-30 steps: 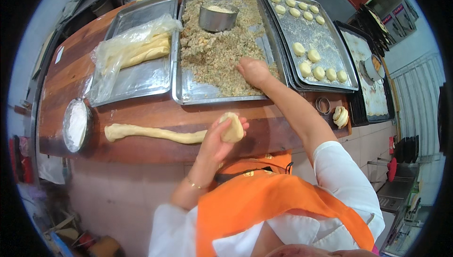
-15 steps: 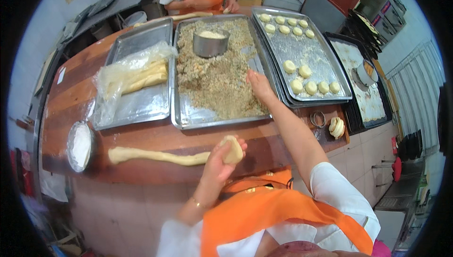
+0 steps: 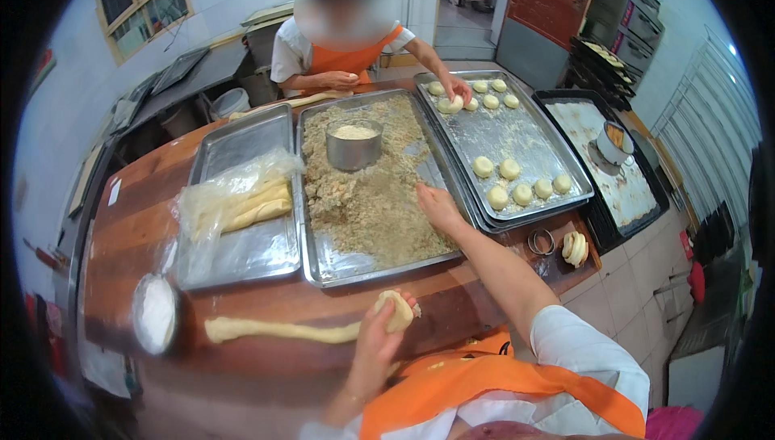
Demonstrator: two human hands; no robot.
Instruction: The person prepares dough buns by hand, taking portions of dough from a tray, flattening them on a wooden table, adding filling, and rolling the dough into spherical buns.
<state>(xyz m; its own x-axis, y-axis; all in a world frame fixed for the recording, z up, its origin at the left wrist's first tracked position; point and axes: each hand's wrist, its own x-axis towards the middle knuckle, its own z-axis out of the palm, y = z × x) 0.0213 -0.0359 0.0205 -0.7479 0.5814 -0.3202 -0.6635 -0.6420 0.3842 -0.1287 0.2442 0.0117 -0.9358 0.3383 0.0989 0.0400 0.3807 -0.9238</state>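
In my left hand (image 3: pixel 378 345), cupped above the table's front edge, sits a flattened piece of dough (image 3: pixel 397 311). A long dough rope (image 3: pixel 278 330) lies on the wood, its right end reaching my left hand; whether it joins the held piece is hidden. My right hand (image 3: pixel 440 208) is stretched over the right side of a metal tray (image 3: pixel 335 278) of crumbly filling (image 3: pixel 363 206), fingers extended and touching the filling's edge, with nothing visible in them. A round metal container (image 3: pixel 353 153) of pale crumbs stands in that filling.
At left are a flour bowl (image 3: pixel 156 315) and a tray (image 3: pixel 242 269) with plastic-covered dough (image 3: pixel 258 206). Right is a tray (image 3: pixel 529 140) of dough rounds; a co-worker's hand (image 3: pixel 458 90) is over it. A metal ring (image 3: pixel 541 241) and twisted roll (image 3: pixel 575 249) lie near the right corner.
The view has tilted up, so the table sits lower in it. The co-worker's hand has reached over to the tray of dough rounds. My hands stay in nearly the same places.
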